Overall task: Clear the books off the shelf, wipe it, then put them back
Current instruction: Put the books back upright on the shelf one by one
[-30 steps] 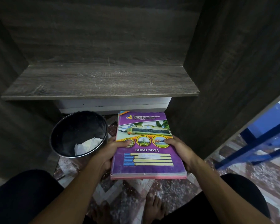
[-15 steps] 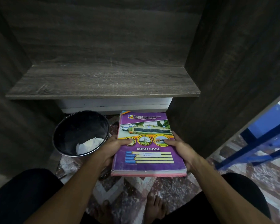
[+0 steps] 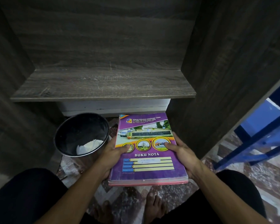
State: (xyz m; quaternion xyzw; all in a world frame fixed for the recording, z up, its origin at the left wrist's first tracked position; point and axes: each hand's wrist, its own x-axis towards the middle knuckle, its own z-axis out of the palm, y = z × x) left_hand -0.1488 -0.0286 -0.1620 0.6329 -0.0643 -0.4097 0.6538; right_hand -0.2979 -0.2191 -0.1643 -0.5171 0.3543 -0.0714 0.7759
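Shelf [image 3: 103,84] behind, books [image 3: 145,168] between left hand [image 3: 110,157], right hand [image 3: 183,154], fingers [image 3: 176,141] at edges

Left hand [image 3: 111,156], right hand [image 3: 183,156], both forward, thumbs on top

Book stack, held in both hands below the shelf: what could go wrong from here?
1. The book stack is gripped only at its side edges by the left hand and right hand; a thin book might slip out.
2. Its far end looks lower than the front edge of the shelf, so lifting could catch it there.
3. The open bin stands beside the left hand; a dropped book could land in it.
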